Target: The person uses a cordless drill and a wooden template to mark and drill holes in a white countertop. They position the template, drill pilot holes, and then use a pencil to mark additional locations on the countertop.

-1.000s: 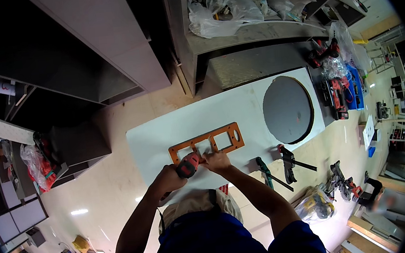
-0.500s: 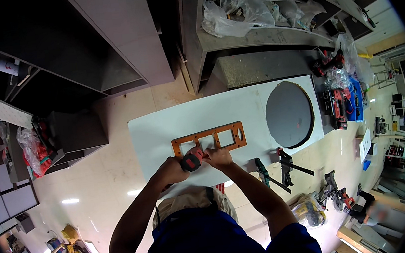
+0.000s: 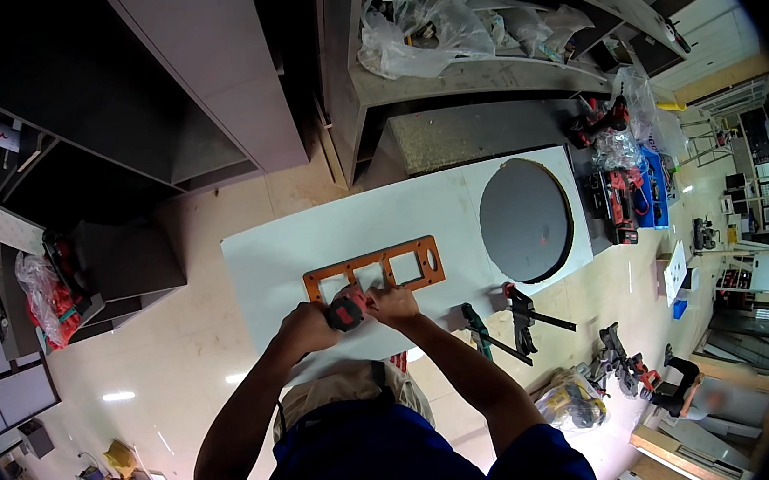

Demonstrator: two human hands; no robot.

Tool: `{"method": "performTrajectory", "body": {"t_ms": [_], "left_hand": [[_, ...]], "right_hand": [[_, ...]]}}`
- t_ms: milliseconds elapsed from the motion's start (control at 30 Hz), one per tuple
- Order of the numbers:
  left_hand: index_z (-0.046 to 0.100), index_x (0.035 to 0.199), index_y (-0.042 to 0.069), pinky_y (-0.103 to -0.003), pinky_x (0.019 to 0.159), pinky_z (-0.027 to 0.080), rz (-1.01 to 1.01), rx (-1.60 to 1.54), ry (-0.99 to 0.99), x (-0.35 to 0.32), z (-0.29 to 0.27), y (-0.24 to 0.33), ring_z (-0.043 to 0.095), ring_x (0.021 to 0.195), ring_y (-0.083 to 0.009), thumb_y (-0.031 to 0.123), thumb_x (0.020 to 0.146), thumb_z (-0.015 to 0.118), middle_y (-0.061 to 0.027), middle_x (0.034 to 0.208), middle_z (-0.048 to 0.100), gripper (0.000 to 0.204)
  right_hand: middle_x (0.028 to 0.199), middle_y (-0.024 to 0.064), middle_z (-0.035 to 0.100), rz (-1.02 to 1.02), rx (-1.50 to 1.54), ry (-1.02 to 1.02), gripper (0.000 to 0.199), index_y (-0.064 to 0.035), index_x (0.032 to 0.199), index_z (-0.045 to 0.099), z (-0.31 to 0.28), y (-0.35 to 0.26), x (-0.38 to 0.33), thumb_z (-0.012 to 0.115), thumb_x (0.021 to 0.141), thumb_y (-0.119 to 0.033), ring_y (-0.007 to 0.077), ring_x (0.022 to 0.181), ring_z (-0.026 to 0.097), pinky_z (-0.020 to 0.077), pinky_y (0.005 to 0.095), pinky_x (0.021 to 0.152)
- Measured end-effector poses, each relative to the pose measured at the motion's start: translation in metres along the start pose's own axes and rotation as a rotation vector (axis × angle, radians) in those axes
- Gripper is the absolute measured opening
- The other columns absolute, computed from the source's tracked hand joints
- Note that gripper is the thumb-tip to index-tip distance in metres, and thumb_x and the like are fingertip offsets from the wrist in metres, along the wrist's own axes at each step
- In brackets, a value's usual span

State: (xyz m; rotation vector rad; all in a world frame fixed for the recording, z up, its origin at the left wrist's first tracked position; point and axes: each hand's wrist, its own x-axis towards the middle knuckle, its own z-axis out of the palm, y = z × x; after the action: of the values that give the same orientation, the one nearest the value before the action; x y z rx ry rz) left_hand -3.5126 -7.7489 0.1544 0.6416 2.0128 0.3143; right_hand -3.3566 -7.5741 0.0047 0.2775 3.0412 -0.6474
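A white board (image 3: 355,224) lies flat as a work surface with a large round hole (image 3: 525,219) at its right end. On it rests an orange-brown wooden template (image 3: 425,273) with several rectangular cut-outs. My left hand (image 3: 307,325) grips a small red and black power tool (image 3: 347,311) at the template's near edge. My right hand (image 3: 394,303) rests beside the tool, on it or on the template's lower edge; which one I cannot tell.
Two bar clamps (image 3: 516,313) hold the board's near edge at the right. Red power tools (image 3: 619,197) and a blue case sit beyond the board's right end. Grey cabinets (image 3: 199,81) and a shelf with plastic bags (image 3: 418,26) stand behind. More tools (image 3: 623,369) lie on the floor at right.
Both hands and the tool stay at the template's near left edge. The view has shifted slightly; nothing on the board has visibly moved.
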Motion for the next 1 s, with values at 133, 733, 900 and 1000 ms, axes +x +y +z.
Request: {"method": "performTrajectory", "body": {"t_ms": [133,733,900,1000], "left_hand": [[0.071,0.096,0.007,-0.043,0.081,0.055,-0.033,0.034,0.005,-0.001,-0.003,0.009,0.069,0.09,-0.0385,0.024,0.069,0.07,-0.0203,0.092,0.072,0.032],[0.068,0.081,0.0,-0.041,0.071,0.057,0.036,0.17,-0.022,0.014,-0.006,0.004,0.072,0.071,-0.0323,0.023,0.068,0.07,-0.0177,0.073,0.071,0.027],[0.069,0.08,-0.001,-0.039,0.069,0.058,0.03,0.189,-0.034,0.019,-0.005,-0.004,0.072,0.066,-0.0274,0.021,0.069,0.069,-0.0147,0.068,0.071,0.025],[0.069,0.081,-0.002,-0.038,0.069,0.057,-0.009,0.204,-0.057,0.022,-0.003,-0.007,0.072,0.066,-0.0254,0.021,0.071,0.069,-0.0142,0.069,0.071,0.025]], "right_hand": [[0.081,0.0056,0.071,0.03,0.011,-0.086,0.039,-0.0133,0.099,0.065,-0.001,0.0,-0.001,0.074,0.08,-0.047,0.0257,0.071,0.071,0.0569,0.0405,0.063],[0.09,0.0085,0.07,0.055,-0.008,-0.007,0.026,-0.0132,0.107,0.064,0.004,0.01,-0.022,0.067,0.086,-0.029,0.0272,0.093,0.069,0.0592,0.0385,0.065],[0.089,0.0093,0.069,0.044,0.039,0.018,0.027,-0.0115,0.106,0.064,0.011,0.014,-0.022,0.068,0.084,-0.027,0.0285,0.088,0.069,0.0596,0.0397,0.067],[0.088,0.0099,0.068,0.038,0.071,0.011,0.025,-0.01,0.104,0.064,0.014,0.016,-0.022,0.068,0.084,-0.025,0.0296,0.085,0.07,0.0594,0.0406,0.069]]}}
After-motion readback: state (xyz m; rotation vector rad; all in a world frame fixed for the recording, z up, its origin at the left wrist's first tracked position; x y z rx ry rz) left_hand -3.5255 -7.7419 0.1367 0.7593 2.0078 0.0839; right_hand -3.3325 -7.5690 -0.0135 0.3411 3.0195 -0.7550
